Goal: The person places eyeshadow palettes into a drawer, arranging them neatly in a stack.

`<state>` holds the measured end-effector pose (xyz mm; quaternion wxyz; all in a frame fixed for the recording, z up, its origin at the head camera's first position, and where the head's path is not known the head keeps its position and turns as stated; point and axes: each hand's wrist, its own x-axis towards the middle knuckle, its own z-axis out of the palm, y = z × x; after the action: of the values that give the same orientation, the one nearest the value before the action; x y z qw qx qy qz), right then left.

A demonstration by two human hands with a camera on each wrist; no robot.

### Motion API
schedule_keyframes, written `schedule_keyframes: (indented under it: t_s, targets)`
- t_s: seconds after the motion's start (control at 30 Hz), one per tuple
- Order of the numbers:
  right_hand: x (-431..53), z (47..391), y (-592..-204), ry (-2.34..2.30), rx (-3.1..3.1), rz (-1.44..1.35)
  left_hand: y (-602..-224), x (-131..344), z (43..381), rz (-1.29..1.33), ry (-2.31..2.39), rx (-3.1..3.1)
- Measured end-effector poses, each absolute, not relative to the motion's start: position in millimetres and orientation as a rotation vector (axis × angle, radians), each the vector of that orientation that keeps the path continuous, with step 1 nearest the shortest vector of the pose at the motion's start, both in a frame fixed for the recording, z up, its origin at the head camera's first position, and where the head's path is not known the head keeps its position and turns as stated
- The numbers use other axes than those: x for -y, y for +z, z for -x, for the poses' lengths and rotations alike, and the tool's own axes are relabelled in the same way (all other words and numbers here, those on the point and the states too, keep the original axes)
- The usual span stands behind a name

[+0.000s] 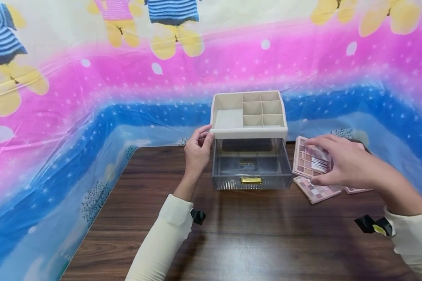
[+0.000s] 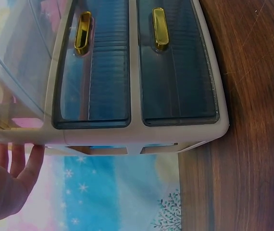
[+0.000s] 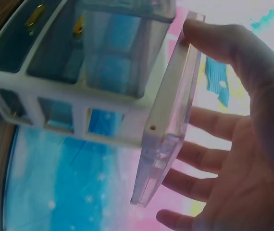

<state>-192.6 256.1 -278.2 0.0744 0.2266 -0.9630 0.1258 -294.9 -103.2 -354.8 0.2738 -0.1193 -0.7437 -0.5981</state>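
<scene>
A cream cosmetics organizer (image 1: pixel 249 134) stands on the table, its top split into compartments. Its upper clear drawer (image 1: pixel 252 182), with a gold handle, is pulled out; no contents show inside. My left hand (image 1: pixel 198 153) touches the organizer's left side near the front corner, fingertips against the casing in the left wrist view. To the right of the drawer, my right hand (image 1: pixel 351 162) holds an eyeshadow palette (image 1: pixel 303 160) by its edges, tilted above the table. In the right wrist view the palette (image 3: pixel 168 101) is seen edge-on, thumb on one edge and fingers behind.
Another eyeshadow palette (image 1: pixel 313 192) lies beneath the held one, and a further pink palette (image 1: pixel 356 191) shows partly under my right hand. Two closed drawers with gold handles (image 2: pixel 160 29) show in the left wrist view. A patterned cloth (image 1: pixel 154 121) hangs behind the wooden table (image 1: pixel 154 187).
</scene>
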Motion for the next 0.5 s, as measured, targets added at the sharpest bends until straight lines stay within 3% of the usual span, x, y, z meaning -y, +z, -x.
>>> schedule_keyframes:
  t_s: [0.5]
  targets:
    - [-181,217,-250,0.462,2.904,-0.967,-355,103,294,0.314,-1.603,2.011]
